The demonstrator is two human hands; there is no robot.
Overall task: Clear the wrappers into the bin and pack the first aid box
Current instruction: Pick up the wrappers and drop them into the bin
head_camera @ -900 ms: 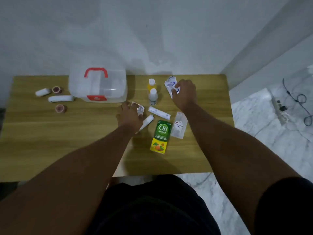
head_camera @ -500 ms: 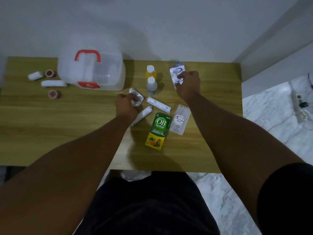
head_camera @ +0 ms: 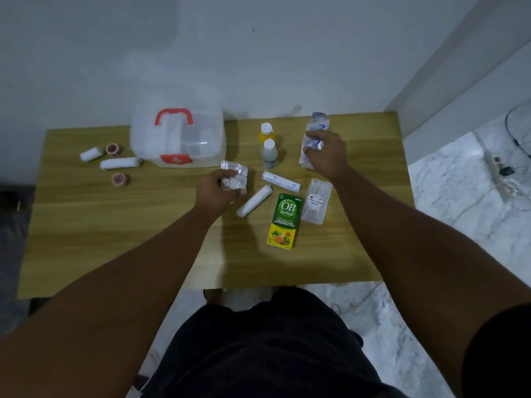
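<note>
The clear first aid box (head_camera: 178,139) with a red handle stands shut at the back of the wooden table (head_camera: 115,239). My left hand (head_camera: 218,191) grips a silver foil wrapper (head_camera: 234,176) just right of the box's front. My right hand (head_camera: 327,156) holds a crumpled white and blue plastic wrapper (head_camera: 314,133) at the back right. Between my hands lie two small bottles (head_camera: 269,150), a white tube (head_camera: 280,180), a bandage roll (head_camera: 254,201), a green OB herbal carton (head_camera: 284,222) and a clear packet (head_camera: 316,201).
Left of the box lie two white bandage rolls (head_camera: 120,163) and two pink tape rolls (head_camera: 120,179). A white wall runs behind the table. To the right is marble floor with a power strip (head_camera: 498,173) and cables. No bin is in view.
Both hands have lifted their wrappers off the table and drawn slightly back towards me. The camera has tilted, so the table sits lower in view.
</note>
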